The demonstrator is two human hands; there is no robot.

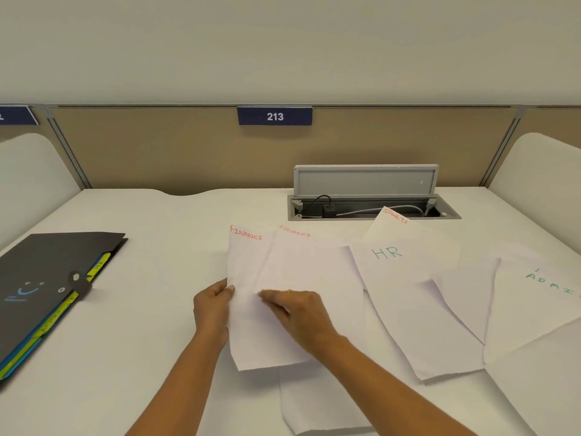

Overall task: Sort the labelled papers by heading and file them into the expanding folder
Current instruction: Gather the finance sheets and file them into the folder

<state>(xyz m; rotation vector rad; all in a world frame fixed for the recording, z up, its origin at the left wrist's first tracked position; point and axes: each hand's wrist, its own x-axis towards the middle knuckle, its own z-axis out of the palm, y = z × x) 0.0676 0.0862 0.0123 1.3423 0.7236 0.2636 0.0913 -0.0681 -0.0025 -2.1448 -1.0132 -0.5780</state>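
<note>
Head view, left hand (213, 309): the fingers pinch the left edge of the FINANCE sheet (248, 272), thumb on top.
Head view, right hand (297, 313): the fingers are stretched out and blurred, and lie flat on the overlapping sheet (308, 269); its red heading is too faint to read.
Other papers: HR sheet (396, 278), SPORTS sheet (390, 228) and ADMIN sheet (534, 303) are fanned out to the right on the counter (163, 221).
Expanding folder (47, 272): dark and closed, it lies flat at the counter's left, well apart from the papers, with yellow tabs along its edge.
Back of counter: open cable box (371, 209).
</note>
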